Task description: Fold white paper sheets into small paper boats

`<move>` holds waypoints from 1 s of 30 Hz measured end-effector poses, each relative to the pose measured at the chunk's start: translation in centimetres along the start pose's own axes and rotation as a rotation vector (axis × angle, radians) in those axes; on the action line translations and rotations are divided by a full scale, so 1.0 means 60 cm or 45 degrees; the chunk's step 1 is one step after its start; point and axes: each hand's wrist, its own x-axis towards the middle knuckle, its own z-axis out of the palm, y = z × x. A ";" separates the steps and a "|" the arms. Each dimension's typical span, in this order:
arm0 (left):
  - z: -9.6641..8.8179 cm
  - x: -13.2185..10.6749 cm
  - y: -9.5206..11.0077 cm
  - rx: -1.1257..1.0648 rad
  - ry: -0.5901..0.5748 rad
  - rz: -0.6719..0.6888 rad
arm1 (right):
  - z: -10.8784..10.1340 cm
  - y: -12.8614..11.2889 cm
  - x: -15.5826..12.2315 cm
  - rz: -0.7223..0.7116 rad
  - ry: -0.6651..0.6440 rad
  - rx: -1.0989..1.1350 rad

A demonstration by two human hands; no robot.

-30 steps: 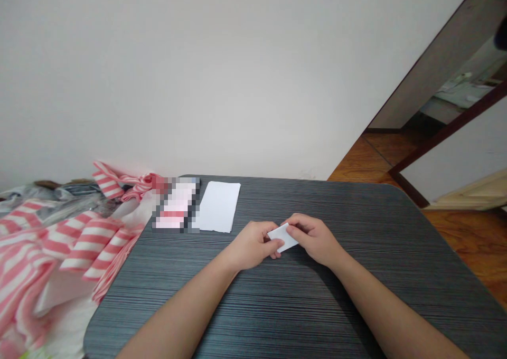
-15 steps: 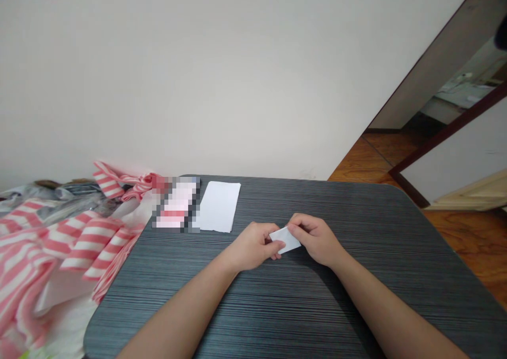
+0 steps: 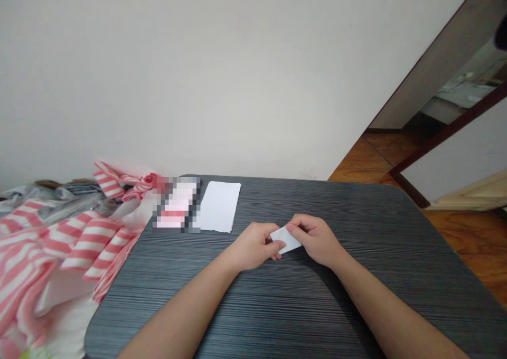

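A small folded piece of white paper (image 3: 290,241) is held between my two hands, just above the dark table (image 3: 253,306). My left hand (image 3: 257,247) pinches its left side, thumb on top and fingers beneath. With thumb and forefinger, my right hand (image 3: 315,237) grips the paper's upper right corner. The paper's underside and the tips of some fingers are hidden. Farther back on the left lies a stack of white paper sheets (image 3: 220,206).
A blurred-out flat object (image 3: 178,203), pink and white inside a dark edge, lies left of the sheets. Red-and-white striped cloth (image 3: 85,243) is heaped beyond the table's left edge. A pale wall (image 3: 237,84) rises behind, with wooden floor (image 3: 475,232) to the right.
Almost nothing differs. The fingers of my right hand have shifted very slightly at the paper's corner; my left hand keeps its grip.
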 end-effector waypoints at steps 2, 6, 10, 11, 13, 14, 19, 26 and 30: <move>0.001 0.001 -0.001 -0.035 0.008 -0.015 | 0.000 -0.001 0.001 0.007 0.007 0.005; 0.001 0.004 -0.005 -0.174 0.077 -0.047 | 0.001 -0.006 0.001 0.032 -0.033 0.099; -0.001 0.007 -0.008 -0.296 0.136 -0.035 | 0.000 -0.008 -0.002 0.080 -0.081 0.012; -0.001 0.008 -0.009 -0.304 0.140 -0.033 | 0.000 -0.007 -0.002 0.088 -0.091 -0.046; -0.001 0.009 -0.010 -0.292 0.147 -0.034 | 0.000 -0.007 -0.003 0.089 -0.087 -0.141; -0.001 0.009 -0.010 -0.281 0.148 -0.036 | -0.001 -0.007 -0.003 0.081 -0.081 -0.172; 0.000 0.008 -0.009 -0.245 0.132 -0.033 | -0.003 -0.012 -0.003 0.036 -0.086 -0.239; -0.001 0.006 -0.003 -0.267 0.095 0.000 | -0.004 -0.012 -0.003 0.005 -0.165 -0.268; -0.003 0.005 0.003 -0.231 0.112 0.020 | -0.002 -0.011 -0.003 0.010 -0.196 -0.269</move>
